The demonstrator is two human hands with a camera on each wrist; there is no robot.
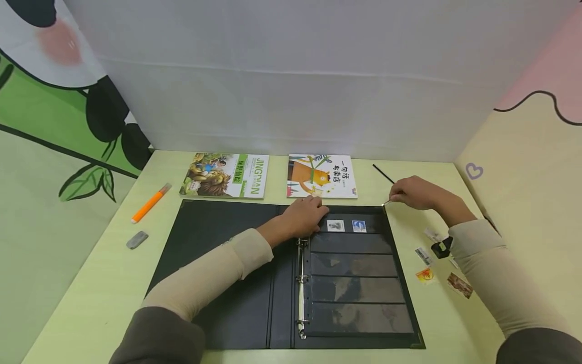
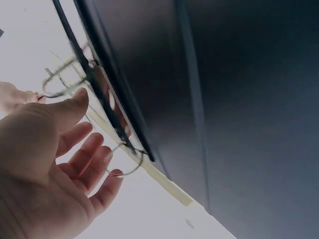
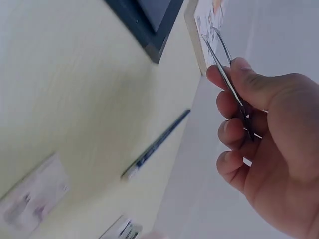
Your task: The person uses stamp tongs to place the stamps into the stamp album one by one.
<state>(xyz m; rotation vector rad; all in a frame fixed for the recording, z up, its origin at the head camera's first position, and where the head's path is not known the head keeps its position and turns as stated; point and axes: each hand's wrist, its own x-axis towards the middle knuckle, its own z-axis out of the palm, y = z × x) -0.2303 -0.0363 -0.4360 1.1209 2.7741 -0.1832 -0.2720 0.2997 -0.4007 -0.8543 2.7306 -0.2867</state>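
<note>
Your right hand (image 3: 279, 134) pinches the tweezers (image 3: 225, 75), likely light, springy and slick, best held mid-length; your left hand (image 1: 303, 216) lies loose-fingered at the album (image 1: 236, 313).

Head view: black object (image 1: 440, 249) at 4 o'clock partly hidden by right sleeve (image 1: 482, 263); pocketed stamps (image 1: 335, 226), designs too small to tell. Right wrist view: loose stamp (image 3: 35, 196) at 8 o'clock blurred, cut off.

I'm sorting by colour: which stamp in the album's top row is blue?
The right stamp in the head view, farther from the left hand. Its neighbour, the left stamp, beside that hand, looks greyish on white.
</note>
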